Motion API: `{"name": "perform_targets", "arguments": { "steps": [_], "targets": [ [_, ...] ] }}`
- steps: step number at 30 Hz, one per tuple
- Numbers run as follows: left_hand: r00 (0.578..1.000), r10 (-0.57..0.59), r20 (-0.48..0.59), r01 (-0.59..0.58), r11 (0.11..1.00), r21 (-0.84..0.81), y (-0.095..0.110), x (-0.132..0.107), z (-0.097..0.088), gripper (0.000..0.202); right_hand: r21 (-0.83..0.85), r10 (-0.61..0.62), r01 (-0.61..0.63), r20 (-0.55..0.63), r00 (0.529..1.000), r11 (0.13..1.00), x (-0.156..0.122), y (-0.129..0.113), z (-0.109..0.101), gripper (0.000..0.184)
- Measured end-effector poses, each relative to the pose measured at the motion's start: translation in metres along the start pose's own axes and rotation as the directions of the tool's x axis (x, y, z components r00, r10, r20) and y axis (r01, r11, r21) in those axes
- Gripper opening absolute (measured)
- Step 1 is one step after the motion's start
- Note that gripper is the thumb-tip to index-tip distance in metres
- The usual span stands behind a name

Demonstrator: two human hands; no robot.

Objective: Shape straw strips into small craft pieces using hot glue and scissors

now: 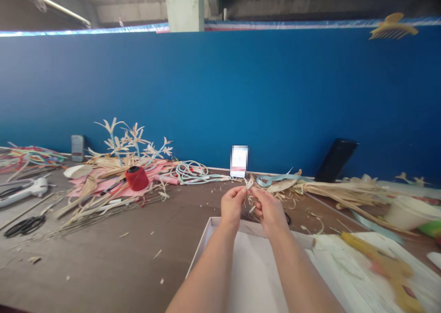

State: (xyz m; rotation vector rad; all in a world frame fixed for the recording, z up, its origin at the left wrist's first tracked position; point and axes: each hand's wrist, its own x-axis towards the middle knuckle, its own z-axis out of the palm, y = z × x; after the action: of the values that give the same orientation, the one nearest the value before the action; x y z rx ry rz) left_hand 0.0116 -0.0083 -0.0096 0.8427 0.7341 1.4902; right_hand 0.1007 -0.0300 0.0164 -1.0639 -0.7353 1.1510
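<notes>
Several cream, papery, pointed-petalled, light-blue-stalked flowers [117,146], apparently done, at left on the brown tabletop [113,276]; likely unfinished, a small, pale, papery piece [249,184] near the white, shallow cardboard box [254,262], pinched between drawn-together fingers of left hand [232,207] and right hand [271,210].

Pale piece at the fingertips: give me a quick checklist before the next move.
1. Left hand pinching the pale piece: ok.
2. Right hand pinching it too: ok.
3. Piece's exact shape: cannot tell, too small.
4. Phone propped up against the blue partition: ok.
5. Scissors close to the hands: not ok, far over to the left.
6. Table free of scraps: not ok, bits lie scattered.
</notes>
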Motion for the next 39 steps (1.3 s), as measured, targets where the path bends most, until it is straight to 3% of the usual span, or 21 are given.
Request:
{"name": "perform_targets", "arguments": {
  "steps": [19,39],
  "targets": [
    [0.999,0.031,0.038,-0.037,0.986,0.165,0.0027,-0.0024,0.0008,0.025,-0.126,-0.019,0.011,-0.067,0.998,0.992,0.0014,-0.0018,-0.0036,0.025],
    [0.998,0.042,0.042,-0.05,0.977,0.208,0.0055,-0.0043,0.0019,0.024,-0.166,-0.06,0.047,-0.076,0.995,0.985,-0.0016,-0.0029,-0.0049,0.023]
  ]
}}
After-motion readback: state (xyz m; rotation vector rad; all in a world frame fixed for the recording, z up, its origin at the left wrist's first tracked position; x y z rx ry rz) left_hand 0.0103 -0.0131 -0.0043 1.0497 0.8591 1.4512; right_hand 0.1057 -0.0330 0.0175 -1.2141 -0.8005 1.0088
